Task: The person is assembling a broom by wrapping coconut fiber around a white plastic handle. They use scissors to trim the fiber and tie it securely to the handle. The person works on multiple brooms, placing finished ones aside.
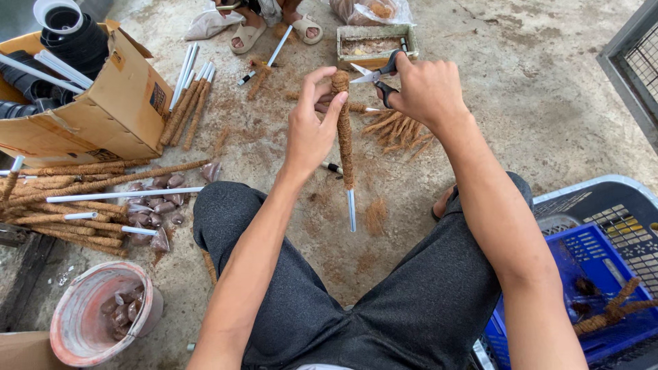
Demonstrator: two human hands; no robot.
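My left hand (310, 123) grips an upright stick wrapped in brown coir fibre (345, 137), its bare white tube end pointing down. My right hand (426, 89) holds black-handled scissors (377, 75), their blades open at the stick's top end. Both hands are raised above my knees, over the concrete floor.
A cardboard box (113, 103) with black pots and white tubes stands at left, with wrapped sticks (75, 199) and small filled bags (154, 209) beside it. A bucket (89, 322) sits near left. Blue crates (603, 267) are at right. Another person's sandalled feet (274, 31) and a tray (373, 42) lie ahead.
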